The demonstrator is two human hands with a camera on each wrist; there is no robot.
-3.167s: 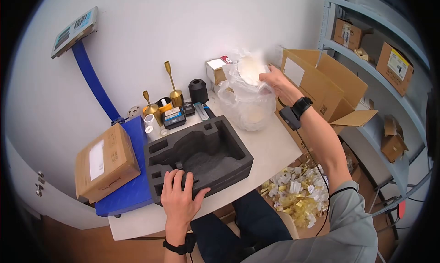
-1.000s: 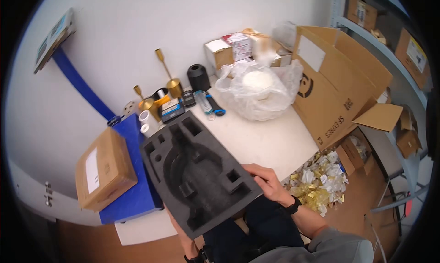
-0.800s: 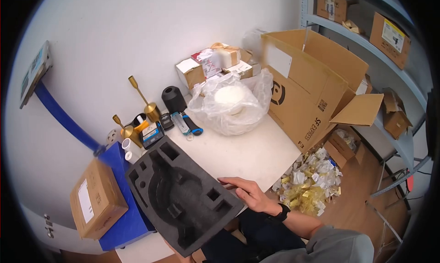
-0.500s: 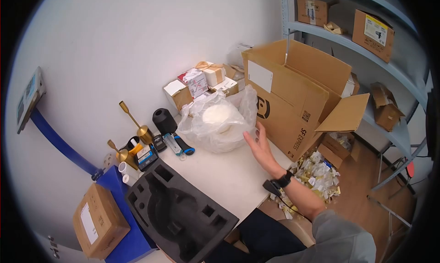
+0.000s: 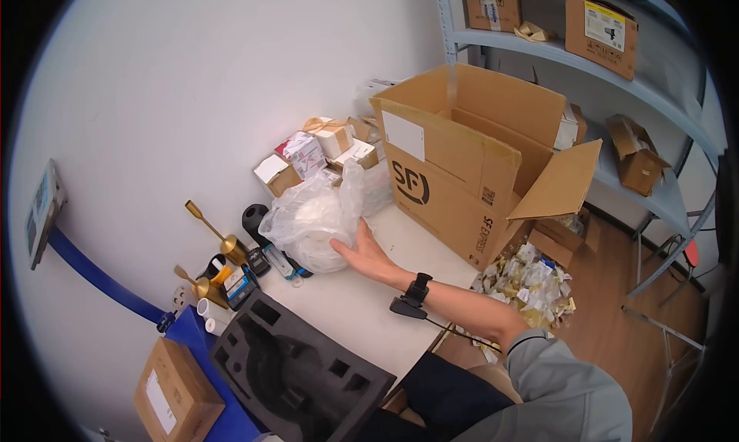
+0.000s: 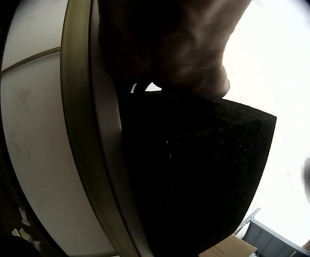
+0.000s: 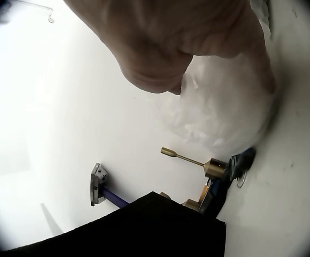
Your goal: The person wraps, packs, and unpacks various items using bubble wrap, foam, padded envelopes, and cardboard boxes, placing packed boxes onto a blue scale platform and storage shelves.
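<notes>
My right hand (image 5: pixel 368 256) lies against the side of a clear plastic bag (image 5: pixel 308 225) with something round and white inside. In the right wrist view, the thumb and fingers spread on either side of the bag (image 7: pixel 219 107). A black foam insert (image 5: pixel 304 369) with cut-out recesses rests tilted at the table's near edge. My left hand (image 6: pixel 171 48) holds the foam block (image 6: pixel 197 160) at its edge in the left wrist view; the foam hides this hand in the head view.
A big open carton (image 5: pixel 454 188) stands right of the bag, small boxes (image 5: pixel 304 153) behind it. Gold candlesticks (image 5: pixel 231 246), a tape measure and a cutter sit left. A blue scale (image 5: pixel 185 334) bears a taped parcel (image 5: pixel 177 396). Crumpled packing waste (image 5: pixel 531 288) covers the floor.
My right hand lifted the bag onto the table, let go, helped turn the foam insert, then left it and reached the bag again. The bag has shifted left, towards the black cylinder.
</notes>
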